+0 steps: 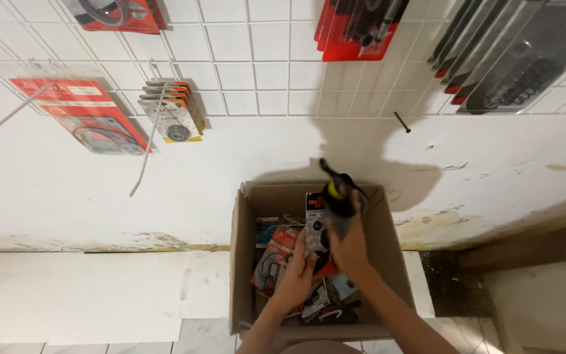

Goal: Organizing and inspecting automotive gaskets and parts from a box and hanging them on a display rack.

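Over an open cardboard box (244,262) below a white wall, a black tool (340,196) is gripped in the right hand (348,246). Packaged goods (276,252) inside the box are clasped by the left hand (298,275).

Pale tiled floor (73,295), open cardboard box (242,262) standing on it, against wall

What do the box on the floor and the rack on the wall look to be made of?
The box looks like plain brown corrugated cardboard: matte, with folded flaps. The rack seems to be white-coated metal wire, judging by its thin grid bars and hooks, though the coating could be paint or plastic.
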